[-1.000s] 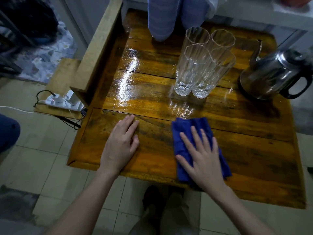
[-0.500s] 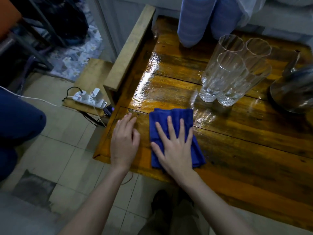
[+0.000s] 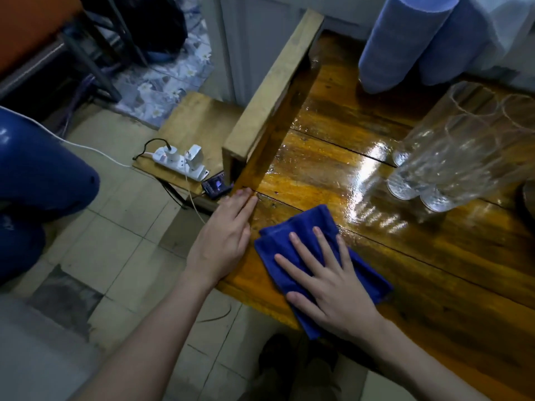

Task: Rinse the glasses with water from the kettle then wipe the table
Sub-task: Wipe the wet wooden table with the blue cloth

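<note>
The wooden table (image 3: 434, 285) gleams wet across its far planks; wiping is the step in hand. Four empty glasses (image 3: 451, 157) cluster at far right. The blue cloth (image 3: 292, 227) lies near the left edge under the flat, open right hand (image 3: 333, 287). The left hand (image 3: 223, 241), open, braces on the edge. Next, the cloth likely needs pushing toward the far wet patch.
</note>
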A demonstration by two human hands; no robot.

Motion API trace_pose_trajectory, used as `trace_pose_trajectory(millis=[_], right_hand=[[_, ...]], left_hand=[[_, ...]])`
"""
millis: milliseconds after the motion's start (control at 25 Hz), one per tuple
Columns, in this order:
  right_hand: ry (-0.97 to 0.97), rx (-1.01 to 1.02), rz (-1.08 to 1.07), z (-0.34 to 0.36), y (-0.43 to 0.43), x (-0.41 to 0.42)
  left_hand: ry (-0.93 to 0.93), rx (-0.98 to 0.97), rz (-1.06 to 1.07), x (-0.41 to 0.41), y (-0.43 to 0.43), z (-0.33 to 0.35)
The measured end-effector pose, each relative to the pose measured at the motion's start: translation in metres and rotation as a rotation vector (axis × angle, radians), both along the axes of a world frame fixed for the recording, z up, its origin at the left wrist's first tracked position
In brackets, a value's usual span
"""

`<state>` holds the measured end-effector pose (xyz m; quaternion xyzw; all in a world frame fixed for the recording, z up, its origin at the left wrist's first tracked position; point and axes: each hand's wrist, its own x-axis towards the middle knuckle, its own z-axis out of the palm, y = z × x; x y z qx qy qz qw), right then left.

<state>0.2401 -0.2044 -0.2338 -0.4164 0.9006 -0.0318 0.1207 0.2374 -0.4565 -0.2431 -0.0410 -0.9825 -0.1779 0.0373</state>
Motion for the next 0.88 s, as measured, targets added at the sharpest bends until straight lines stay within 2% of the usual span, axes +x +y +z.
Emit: trace_pose_trajectory(millis=[160, 320, 680, 880], right_hand=[[-0.032, 0.0, 0.25, 0.002, -0.039, -0.049], [-0.043, -0.022, 0.276, 0.001, -0.045, -0.085], [0.054, -0.065, -0.103, -0.011, -0.063, -0.199], [0.077, -0.105, -0.419, -0.016, -0.062, -0.258]], left_hand=[[0.002, 0.05, 0.001, -0.002, -0.004, -0.003], [0.013, 0.071, 0.049, -0.006, -0.005, -0.007], [0.029, 0.056, 0.049, -0.006, -0.004, -0.014], [0.034, 0.052, 0.046, -0.006, -0.004, -0.014]])
